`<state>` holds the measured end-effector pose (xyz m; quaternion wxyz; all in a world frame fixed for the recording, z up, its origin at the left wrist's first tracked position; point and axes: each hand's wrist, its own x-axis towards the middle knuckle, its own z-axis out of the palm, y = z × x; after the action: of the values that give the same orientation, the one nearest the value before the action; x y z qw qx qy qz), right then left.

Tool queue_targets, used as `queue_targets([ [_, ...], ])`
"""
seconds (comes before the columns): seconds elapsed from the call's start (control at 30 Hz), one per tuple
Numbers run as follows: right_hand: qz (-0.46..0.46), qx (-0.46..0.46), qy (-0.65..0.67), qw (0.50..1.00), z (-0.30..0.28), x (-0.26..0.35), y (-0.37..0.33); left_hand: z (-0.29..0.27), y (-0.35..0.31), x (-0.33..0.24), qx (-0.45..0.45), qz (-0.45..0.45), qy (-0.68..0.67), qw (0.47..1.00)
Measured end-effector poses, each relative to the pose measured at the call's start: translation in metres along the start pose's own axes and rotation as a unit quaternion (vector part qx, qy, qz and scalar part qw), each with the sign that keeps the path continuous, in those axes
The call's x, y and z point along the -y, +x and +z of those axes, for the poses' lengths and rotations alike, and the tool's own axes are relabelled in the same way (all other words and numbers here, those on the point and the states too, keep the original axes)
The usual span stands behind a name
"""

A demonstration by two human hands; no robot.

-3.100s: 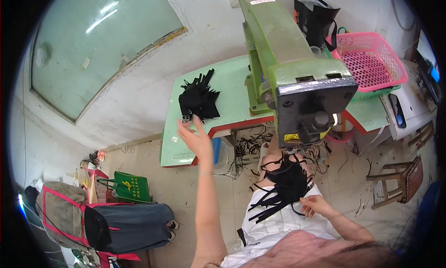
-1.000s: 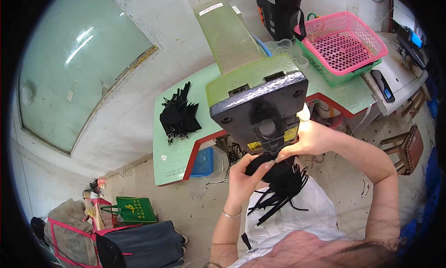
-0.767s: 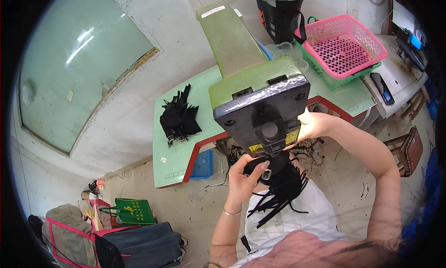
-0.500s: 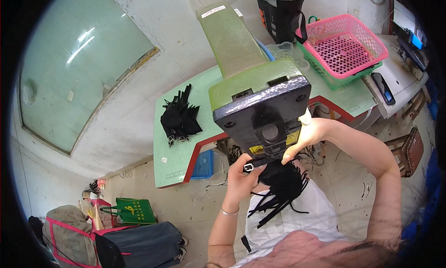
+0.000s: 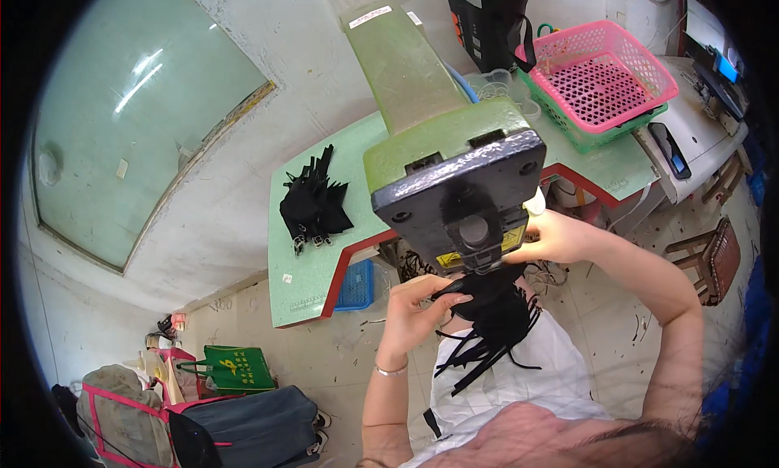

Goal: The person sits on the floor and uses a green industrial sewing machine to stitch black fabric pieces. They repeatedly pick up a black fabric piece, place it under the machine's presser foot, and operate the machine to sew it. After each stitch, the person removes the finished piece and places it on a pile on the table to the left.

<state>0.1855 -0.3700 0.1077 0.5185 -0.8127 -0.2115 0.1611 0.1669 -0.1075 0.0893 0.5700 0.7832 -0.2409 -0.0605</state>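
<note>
A black piece with many thin dangling strips (image 5: 495, 318) hangs in front of me, over my white clothing, under the head of a green and black machine (image 5: 458, 192). My left hand (image 5: 414, 310) pinches the piece's upper left edge between thumb and fingers. At the machine head's right lower edge, my right hand (image 5: 556, 237) is closed at the piece's upper end; its fingertips are partly hidden by the machine. The machine's working point also hides part of the piece. More black strapped pieces with metal buckles (image 5: 315, 200) lie piled on the green tabletop (image 5: 284, 293).
A pink basket (image 5: 649, 70) nests in a green one at the back right, beside a black bag (image 5: 491, 30) and a phone (image 5: 669, 150). A blue crate (image 5: 355, 285) is under the table. Bags (image 5: 243, 427) lie at lower left; a wooden stool (image 5: 710, 261) stands right.
My right hand has moved up and slightly right, its thumb away from the piece's middle. The left hand's grip has shifted, and the buckle beside its fingers no longer shows.
</note>
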Motion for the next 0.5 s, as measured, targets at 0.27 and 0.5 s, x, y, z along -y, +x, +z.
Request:
queue_targets([
  [0.27, 0.134, -0.088, 0.330, 0.930, 0.065, -0.014, -0.042, 0.037, -0.038, 0.043, -0.176, 0.002, -0.133, 0.975],
  [0.5, 0.070, -0.158, 0.263, 0.949, 0.080, 0.009, -0.033, 0.078, -0.076, 0.060, -0.265, -0.091, -0.288, 0.916],
])
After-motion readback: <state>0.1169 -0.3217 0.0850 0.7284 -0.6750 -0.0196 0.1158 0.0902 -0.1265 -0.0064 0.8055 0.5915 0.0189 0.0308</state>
